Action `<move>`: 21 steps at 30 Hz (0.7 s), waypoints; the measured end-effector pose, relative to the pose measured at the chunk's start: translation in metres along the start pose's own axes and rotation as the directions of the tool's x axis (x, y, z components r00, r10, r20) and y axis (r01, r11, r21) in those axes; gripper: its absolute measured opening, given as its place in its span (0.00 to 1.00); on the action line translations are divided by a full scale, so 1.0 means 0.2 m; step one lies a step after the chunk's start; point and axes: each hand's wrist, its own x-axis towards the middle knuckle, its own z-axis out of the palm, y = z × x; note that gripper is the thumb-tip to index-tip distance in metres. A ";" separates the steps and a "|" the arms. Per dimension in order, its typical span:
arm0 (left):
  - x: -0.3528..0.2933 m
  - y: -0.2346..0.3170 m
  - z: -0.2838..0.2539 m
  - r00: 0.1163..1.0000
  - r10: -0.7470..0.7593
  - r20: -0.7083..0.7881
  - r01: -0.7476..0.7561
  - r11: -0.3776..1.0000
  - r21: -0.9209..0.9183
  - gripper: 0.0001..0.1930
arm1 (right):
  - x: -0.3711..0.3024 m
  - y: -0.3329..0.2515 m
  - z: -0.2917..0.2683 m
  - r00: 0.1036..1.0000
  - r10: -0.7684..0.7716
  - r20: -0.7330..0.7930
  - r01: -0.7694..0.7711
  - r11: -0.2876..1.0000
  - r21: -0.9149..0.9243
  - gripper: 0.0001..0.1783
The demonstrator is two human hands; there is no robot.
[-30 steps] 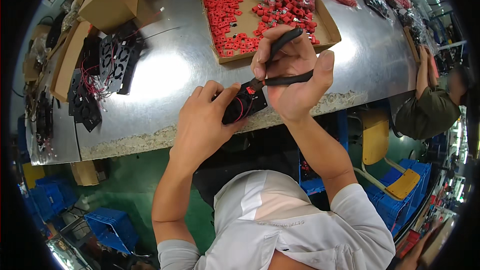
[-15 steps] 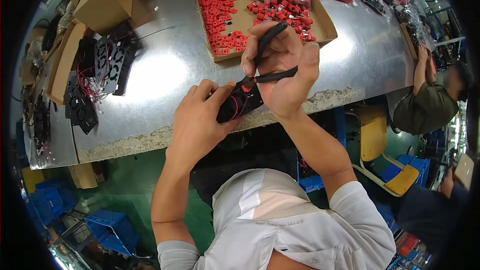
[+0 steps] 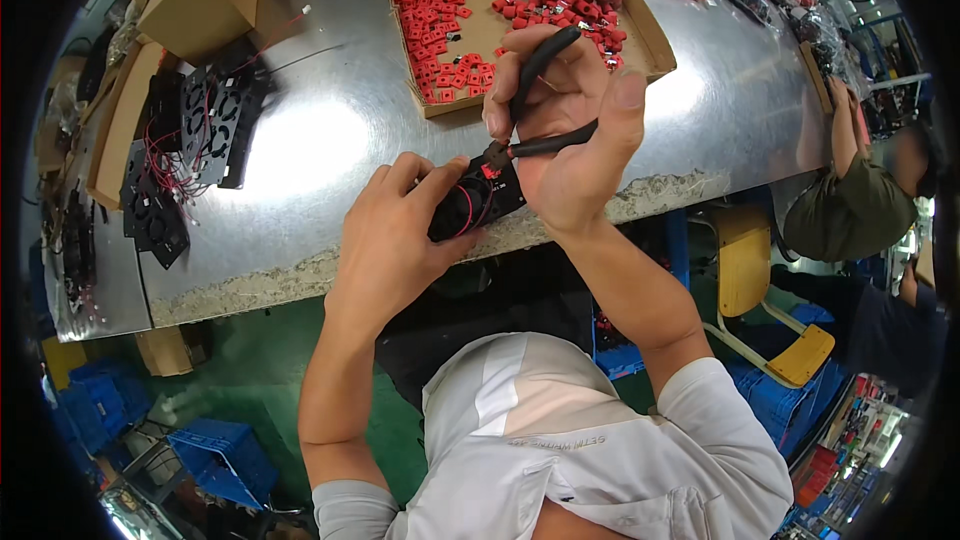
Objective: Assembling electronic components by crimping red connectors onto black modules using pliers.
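1. While the left hand gripped a small black square fan with red wires at the near edge of the grey metal table, its fingers were closed around the fan.
2. The right hand was closed on black-handled pliers, and their tip touched the top of the fan.
3. Behind the hands lay a flat cardboard tray with small red plastic parts.
4. Black fans with wires lay at the left, well apart.

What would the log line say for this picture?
left hand: holds black fan | right hand: grips black-handled pliers at fan | behind: box of red parts
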 end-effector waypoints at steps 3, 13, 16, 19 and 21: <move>0.01 0.00 0.00 1.000 0.001 0.009 -0.001 1.000 0.005 0.31 | 0.00 0.01 -0.01 1.000 -0.022 0.012 0.021 1.000 0.021 0.49; 0.02 -0.01 0.00 1.000 -0.003 0.022 0.003 1.000 -0.006 0.31 | 0.01 0.01 0.01 1.000 -0.014 0.002 0.014 0.999 -0.045 0.48; 0.02 -0.02 0.00 1.000 -0.009 0.022 0.010 1.000 -0.027 0.32 | 0.01 0.01 0.03 1.000 -0.003 0.006 0.004 0.996 -0.094 0.46; 0.02 -0.03 0.00 1.000 0.008 0.016 -0.007 0.999 -0.043 0.32 | 0.02 0.01 0.04 1.000 0.026 0.002 -0.025 0.994 -0.108 0.45; 0.03 -0.02 -0.01 1.000 -0.001 0.020 0.002 0.999 -0.045 0.32 | 0.03 0.01 0.02 0.996 0.085 -0.003 -0.085 0.993 -0.084 0.45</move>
